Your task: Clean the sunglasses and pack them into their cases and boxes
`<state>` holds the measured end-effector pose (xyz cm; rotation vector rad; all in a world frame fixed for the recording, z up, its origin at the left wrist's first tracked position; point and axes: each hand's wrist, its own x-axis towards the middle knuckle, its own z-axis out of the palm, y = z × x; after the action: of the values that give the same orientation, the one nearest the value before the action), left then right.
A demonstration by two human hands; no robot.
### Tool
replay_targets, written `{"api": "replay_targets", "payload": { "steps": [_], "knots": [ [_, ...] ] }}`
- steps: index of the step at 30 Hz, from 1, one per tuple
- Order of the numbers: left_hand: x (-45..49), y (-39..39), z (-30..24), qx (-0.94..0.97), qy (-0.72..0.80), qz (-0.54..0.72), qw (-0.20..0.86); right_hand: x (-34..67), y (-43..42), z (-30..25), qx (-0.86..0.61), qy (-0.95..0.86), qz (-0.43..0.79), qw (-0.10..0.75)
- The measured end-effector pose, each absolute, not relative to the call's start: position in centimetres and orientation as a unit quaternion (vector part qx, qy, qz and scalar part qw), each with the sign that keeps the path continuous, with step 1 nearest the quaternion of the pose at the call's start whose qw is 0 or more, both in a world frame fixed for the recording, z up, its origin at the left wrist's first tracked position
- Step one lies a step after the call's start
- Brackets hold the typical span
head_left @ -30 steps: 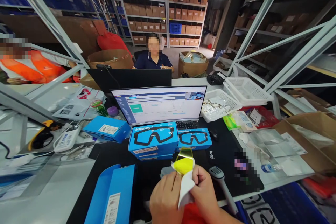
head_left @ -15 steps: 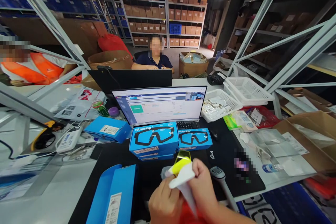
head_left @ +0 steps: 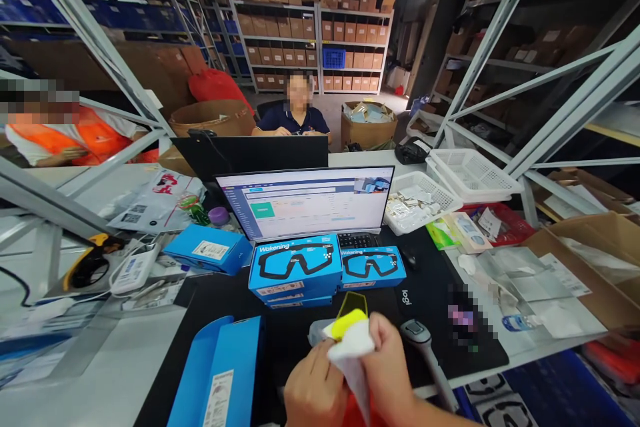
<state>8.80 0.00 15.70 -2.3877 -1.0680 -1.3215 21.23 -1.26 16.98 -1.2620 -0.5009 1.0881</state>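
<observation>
Over the black desk mat, both my hands are closed around a white cloth [head_left: 354, 341] with yellow-framed glasses [head_left: 349, 325] in it. A tinted, see-through lens [head_left: 353, 305] sticks out at the top. My left hand [head_left: 316, 380] is wrapped about the lower left of this bundle, its fingertips hidden. With the thumb side up, my right hand [head_left: 389, 357] pinches the cloth's right edge. Left of them lies a blue box [head_left: 235, 360] with its flap up. Several blue glasses boxes [head_left: 295, 267] are stacked in front of the monitor. Clear plastic [head_left: 323, 331] shows behind my left hand.
A barcode scanner [head_left: 419, 332] lies right of my right hand, with a mouse [head_left: 409, 257] farther back. The monitor [head_left: 305, 203] stands behind the boxes. White baskets [head_left: 425, 203] and a carton [head_left: 590, 260] are on the right. A co-worker [head_left: 295, 117] sits opposite.
My hands keep their grip on the cloth and glasses and have moved only slightly. More of the tinted lens stands upright above the cloth. The view has shifted a little.
</observation>
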Motion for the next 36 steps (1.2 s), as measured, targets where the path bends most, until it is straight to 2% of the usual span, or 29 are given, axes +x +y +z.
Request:
{"api": "replay_targets", "payload": {
  "steps": [3,8,10,13,15,18,23,25,28,32,34,36],
  "knots": [
    [9.1,0.0,16.1,-0.802,-0.375,-0.461,0.066,20.9,-2.5,16.2,-0.561,-0.297,0.438,0.636],
    [8.8,0.0,15.6,-0.831,-0.330,-0.434,0.113,23.8,0.8,18.5,-0.468,-0.127,0.612,0.624],
    [8.6,0.2,15.3,-0.837,-0.318,-0.427,0.126,24.0,1.7,18.9,-0.443,-0.086,0.642,0.620],
    [8.4,0.4,15.4,-0.836,-0.333,-0.420,0.119,22.3,0.7,17.8,-0.480,-0.100,0.581,0.650],
    [8.4,0.5,15.7,-0.822,-0.350,-0.438,0.099,20.9,-0.8,16.8,-0.515,-0.170,0.508,0.669],
    [8.5,0.6,16.0,-0.806,-0.363,-0.462,0.070,20.6,-1.9,16.4,-0.532,-0.240,0.477,0.657],
    [8.3,0.6,15.1,-0.841,-0.305,-0.433,0.115,23.6,0.9,18.2,-0.430,-0.100,0.641,0.628],
    [8.1,0.4,14.4,-0.830,-0.308,-0.449,0.120,23.8,1.4,18.2,-0.417,-0.080,0.657,0.623],
    [7.9,0.1,13.7,-0.810,-0.336,-0.466,0.118,22.4,0.2,16.9,-0.457,-0.115,0.593,0.653],
    [7.7,0.0,13.4,-0.812,-0.347,-0.466,0.059,20.4,-2.5,15.3,-0.525,-0.290,0.447,0.664],
    [7.7,0.0,13.3,-0.809,-0.341,-0.477,0.030,20.7,-2.9,15.6,-0.522,-0.323,0.437,0.657],
    [7.8,-0.2,12.9,-0.806,-0.335,-0.488,0.017,21.7,-2.4,16.7,-0.495,-0.272,0.502,0.655]
  ]
}}
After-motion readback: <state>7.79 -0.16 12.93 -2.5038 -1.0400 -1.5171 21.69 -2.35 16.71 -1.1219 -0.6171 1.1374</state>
